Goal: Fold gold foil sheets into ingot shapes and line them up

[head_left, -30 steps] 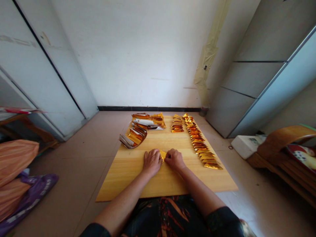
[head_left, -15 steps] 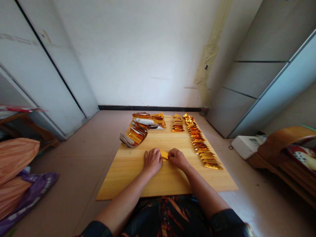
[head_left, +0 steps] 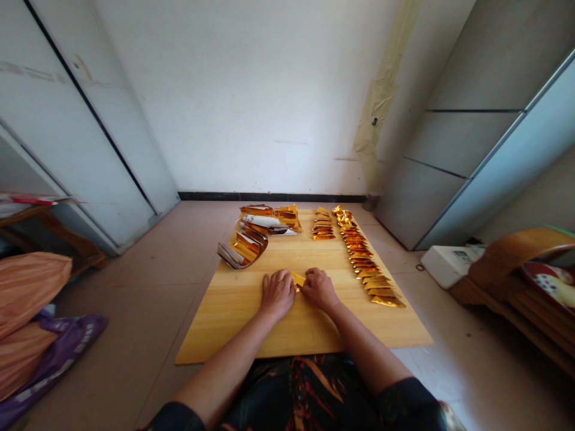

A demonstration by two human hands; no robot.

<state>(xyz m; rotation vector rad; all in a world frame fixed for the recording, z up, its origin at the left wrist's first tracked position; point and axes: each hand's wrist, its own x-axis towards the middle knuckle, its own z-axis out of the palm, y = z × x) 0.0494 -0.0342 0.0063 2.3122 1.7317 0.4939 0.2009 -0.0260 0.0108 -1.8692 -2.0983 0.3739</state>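
A small sheet of gold foil paper (head_left: 297,279) lies on the wooden board (head_left: 242,317), between my hands. My left hand (head_left: 278,293) is closed on its left side, with the fingertips partly hidden under the knuckles. On the right side, my right hand (head_left: 320,289) has its fingers bent and pressed down on the paper. Folded gold foil pieces (head_left: 362,254) overlap in a long row at the board's right edge. A shorter row of gold foil pieces (head_left: 323,227) sits to the left of that one, farther back.
Opened packs of foil sheets (head_left: 251,242) and a white roll-like bundle (head_left: 262,221) lie at the board's back left. A white wall (head_left: 269,120) stands behind, a grey cabinet (head_left: 449,137) at the right. Orange and purple bags (head_left: 31,299) rest on the left.
My right hand has shifted slightly left and turned over the paper, covering more of it. My left hand stays in place.
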